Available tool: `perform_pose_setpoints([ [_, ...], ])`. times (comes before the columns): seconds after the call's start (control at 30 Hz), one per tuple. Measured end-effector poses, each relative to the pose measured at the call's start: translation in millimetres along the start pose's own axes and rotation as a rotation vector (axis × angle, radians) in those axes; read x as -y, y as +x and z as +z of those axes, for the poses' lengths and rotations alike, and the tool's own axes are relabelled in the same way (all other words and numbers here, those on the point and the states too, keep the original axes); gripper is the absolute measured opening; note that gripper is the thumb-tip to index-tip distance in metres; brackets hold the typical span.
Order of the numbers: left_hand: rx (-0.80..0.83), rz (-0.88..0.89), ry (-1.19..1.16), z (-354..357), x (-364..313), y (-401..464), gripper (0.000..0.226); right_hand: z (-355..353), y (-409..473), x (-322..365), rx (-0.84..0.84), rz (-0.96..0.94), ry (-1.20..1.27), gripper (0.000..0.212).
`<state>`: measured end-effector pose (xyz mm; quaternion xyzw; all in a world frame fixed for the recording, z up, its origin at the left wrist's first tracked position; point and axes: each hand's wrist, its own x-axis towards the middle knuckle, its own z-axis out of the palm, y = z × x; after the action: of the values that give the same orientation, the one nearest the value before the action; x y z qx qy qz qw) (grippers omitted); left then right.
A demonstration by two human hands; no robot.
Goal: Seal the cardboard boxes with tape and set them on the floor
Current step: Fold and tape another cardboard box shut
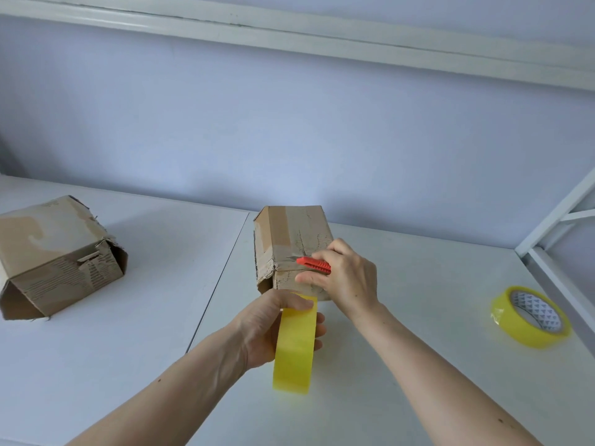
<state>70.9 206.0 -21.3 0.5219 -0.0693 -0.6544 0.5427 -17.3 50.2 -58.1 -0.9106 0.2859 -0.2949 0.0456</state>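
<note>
**Tape roll and cutter at the middle box**

A worn cardboard box [291,249] stands on the white counter [418,365] in the middle of the scene, close to the pale wall [289,130]. Its top flaps are down, with strips of tape already across them and torn, peeled patches on its near side.

The left hand [273,329] grips a yellow tape roll [294,346] held on edge just in front of the box, thumb pressed on the top of the roll and fingers curled round its far side. The top of the roll reaches the lower near face of the box.

The right hand [344,278] is closed around a red cutter [314,264], its tip pointing left over the near top edge of the box. The thumb lies below the cutter against the box's near face.

A second box [61,255] lies tipped over at the far left of the counter, well apart from the first, its open end facing near-left and its surface badly torn.

A second yellow tape roll [531,317] lies flat on the counter at the right, near a white metal frame [547,220].
</note>
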Motion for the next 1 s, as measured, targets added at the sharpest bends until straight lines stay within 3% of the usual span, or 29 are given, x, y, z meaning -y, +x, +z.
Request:
perform_pose_setpoints([
  [0.1, 0.018, -0.020, 0.003, -4, -3, 2, 0.034, 2, 1, -1, -0.024, -0.018, -0.028, 0.054],
  [0.3, 0.171, -0.048, 0.041, 1, -4, -11, 0.020, 6, 6, 1, -0.004, -0.008, -0.082, 0.056],
  [0.43, 0.113, -0.030, 0.053, -4, 0, -4, 0.067, -6, 16, 4, 0.174, 0.094, -0.052, 0.062],
  [0.57, 0.131, 0.003, 0.061, -3, -2, -3, 0.070, -6, 17, 8, 0.215, 0.088, -0.076, 0.056],
  [0.73, 0.139, 0.062, 0.053, -5, -3, -4, 0.074, -27, -2, -15, 0.024, 0.462, 0.182, 0.053],
  [0.8, 0.154, 0.086, 0.055, -5, -1, -5, 0.076, -29, -24, -34, 0.103, 0.592, 0.030, 0.050],
  [1.0, 0.178, 0.109, 0.069, 4, -2, -2, 0.075, -17, -67, -56, 0.351, 0.679, -0.180, 0.058],
])
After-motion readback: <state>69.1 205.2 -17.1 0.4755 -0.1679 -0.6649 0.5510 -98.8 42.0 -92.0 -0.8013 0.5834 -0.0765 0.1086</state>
